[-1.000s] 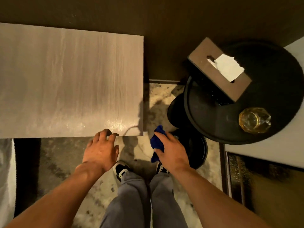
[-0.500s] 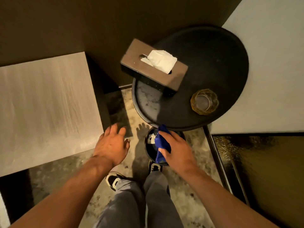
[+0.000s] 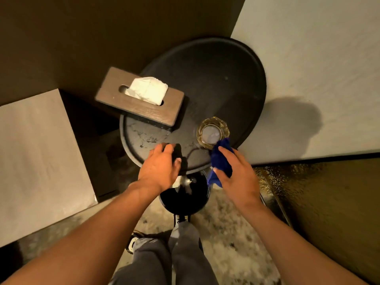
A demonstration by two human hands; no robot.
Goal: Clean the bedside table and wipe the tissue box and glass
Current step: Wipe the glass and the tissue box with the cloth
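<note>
The round black bedside table [image 3: 216, 79] stands in the middle of the view. A brown wooden tissue box [image 3: 123, 99] with a white tissue sticking out sits on its left side, partly overhanging the edge. A clear glass [image 3: 212, 132] stands near the table's front right edge. My right hand [image 3: 234, 175] is closed on a blue cloth [image 3: 221, 161], whose top corner touches the glass. My left hand [image 3: 160, 167] hovers over the table's front edge, fingers apart, holding nothing.
A pale grey cabinet top [image 3: 37, 157] lies to the left, a white bed surface [image 3: 318, 68] to the right. The table's round black base [image 3: 185, 198] sits under my hands, with my feet on the mottled floor [image 3: 226, 233]. A dark glossy panel [image 3: 329, 212] is lower right.
The view swung from the grey cabinet top to the round table. Both hands moved forward, from beside the table base to over its front edge; the cloth now reaches the glass.
</note>
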